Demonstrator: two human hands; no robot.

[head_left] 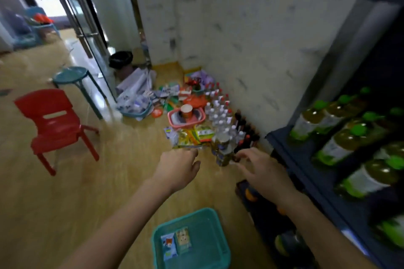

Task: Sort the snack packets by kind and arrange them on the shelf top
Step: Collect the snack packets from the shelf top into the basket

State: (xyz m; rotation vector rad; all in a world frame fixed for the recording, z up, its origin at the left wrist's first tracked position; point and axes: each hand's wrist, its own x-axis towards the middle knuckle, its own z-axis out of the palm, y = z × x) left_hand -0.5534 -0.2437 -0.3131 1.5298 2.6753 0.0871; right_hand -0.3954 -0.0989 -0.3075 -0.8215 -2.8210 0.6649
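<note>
The left hand [177, 168] grasped snack packets [190, 137] in its fingers. The right hand [264, 170] had its fingers released, spread just beside stacked cans [223, 150].

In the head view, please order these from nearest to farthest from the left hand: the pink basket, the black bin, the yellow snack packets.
1. Yellow snack packets, just beyond the left hand.
2. Pink basket, right behind the packets.
3. Black bin, farthest, toward the upper left.

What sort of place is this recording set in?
Probably a small shop or stockroom: a shelf of green-capped bottles, clear bottles lined up on the floor, snack packets heaped beside them.
</note>
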